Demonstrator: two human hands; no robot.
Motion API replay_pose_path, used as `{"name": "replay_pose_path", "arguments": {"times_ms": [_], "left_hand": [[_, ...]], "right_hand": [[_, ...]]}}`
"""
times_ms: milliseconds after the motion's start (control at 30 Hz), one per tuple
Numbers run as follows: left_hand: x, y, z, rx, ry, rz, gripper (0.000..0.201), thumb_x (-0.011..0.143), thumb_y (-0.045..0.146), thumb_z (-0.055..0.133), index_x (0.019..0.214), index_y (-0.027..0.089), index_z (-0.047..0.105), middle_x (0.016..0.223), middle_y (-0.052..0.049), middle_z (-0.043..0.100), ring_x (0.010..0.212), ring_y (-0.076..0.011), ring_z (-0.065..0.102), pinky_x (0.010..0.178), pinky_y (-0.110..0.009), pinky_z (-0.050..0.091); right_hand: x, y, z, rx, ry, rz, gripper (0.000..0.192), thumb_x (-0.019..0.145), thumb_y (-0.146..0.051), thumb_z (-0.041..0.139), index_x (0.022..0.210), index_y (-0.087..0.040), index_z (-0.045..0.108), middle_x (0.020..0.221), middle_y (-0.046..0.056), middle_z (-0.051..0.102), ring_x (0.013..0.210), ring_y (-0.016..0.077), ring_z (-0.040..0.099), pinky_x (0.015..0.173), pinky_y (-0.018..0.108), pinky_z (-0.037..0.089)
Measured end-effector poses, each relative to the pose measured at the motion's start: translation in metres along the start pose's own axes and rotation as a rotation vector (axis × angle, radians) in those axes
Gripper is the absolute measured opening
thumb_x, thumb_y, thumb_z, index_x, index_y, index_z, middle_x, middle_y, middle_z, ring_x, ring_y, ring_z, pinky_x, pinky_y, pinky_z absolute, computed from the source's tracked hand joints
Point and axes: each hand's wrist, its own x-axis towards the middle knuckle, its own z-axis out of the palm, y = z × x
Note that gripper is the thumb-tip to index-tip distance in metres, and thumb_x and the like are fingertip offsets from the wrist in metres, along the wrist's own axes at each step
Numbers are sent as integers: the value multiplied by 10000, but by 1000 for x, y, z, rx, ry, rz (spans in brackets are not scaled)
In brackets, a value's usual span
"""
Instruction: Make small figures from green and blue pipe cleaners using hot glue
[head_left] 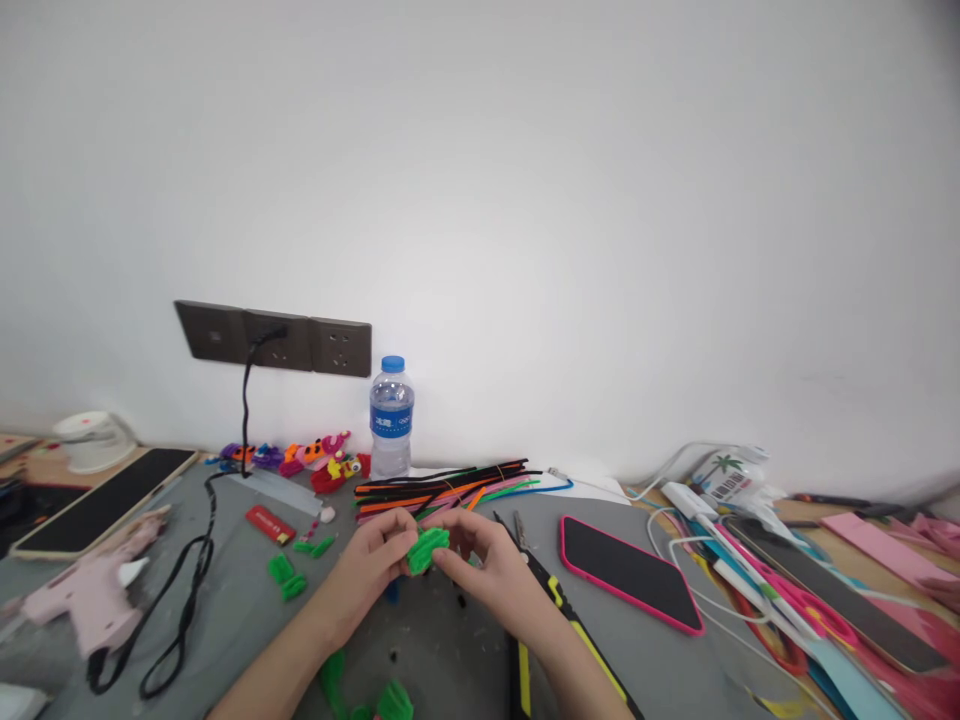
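Note:
Both my hands meet over the grey table (450, 660) and pinch a small green pipe-cleaner shape (427, 548). My left hand (371, 565) holds its left side, and my right hand (484, 560) holds its right side with the fingertips. Small green pieces (285, 577) lie to the left of my left hand, and more green pieces (394, 700) sit under my forearms at the bottom edge. A bundle of coloured pipe cleaners (450, 487) lies just behind my hands.
A pink glue gun (97, 590) with a black cable (180, 600) lies at the left. A water bottle (391, 416) stands by the wall. A pink-cased phone (630, 570) and scissors (795, 600) are on the right. Finished colourful figures (315, 460) sit behind.

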Motion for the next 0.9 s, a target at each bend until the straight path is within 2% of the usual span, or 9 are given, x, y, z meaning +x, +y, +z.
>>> {"name": "replay_pose_path", "arguments": {"times_ms": [267,467,667,900], "left_hand": [[-1,-3,-3,77,32,54,369,746,459,729,592,177,548,620,22,483,617,-136,450,607,-244,386],[0,-4,-5,167,40,95,303,735,471,733,801,179,683,668,0,590,630,-151,513,618,-260,403],[3,-6,-7,249,-30,176,311,711,440,757,860,178,682,701,-10,612,625,-157,531,583,-259,399],[2,-11,-11,382,8,241,211,758,339,718,899,185,685,778,-25,622,703,-179,549,634,-264,425]], "right_hand": [[1,3,-1,-43,55,-25,155,767,-190,588,896,-181,672,781,4,650,654,136,504,604,247,391],[2,3,-1,18,86,-19,117,785,-233,595,883,-185,636,779,4,625,644,133,492,597,248,393],[4,9,2,76,102,3,142,776,-253,608,895,-177,598,792,10,606,643,135,499,577,249,375],[4,9,6,72,97,3,131,750,-240,596,861,-189,549,775,-2,557,628,131,464,573,250,340]]}}
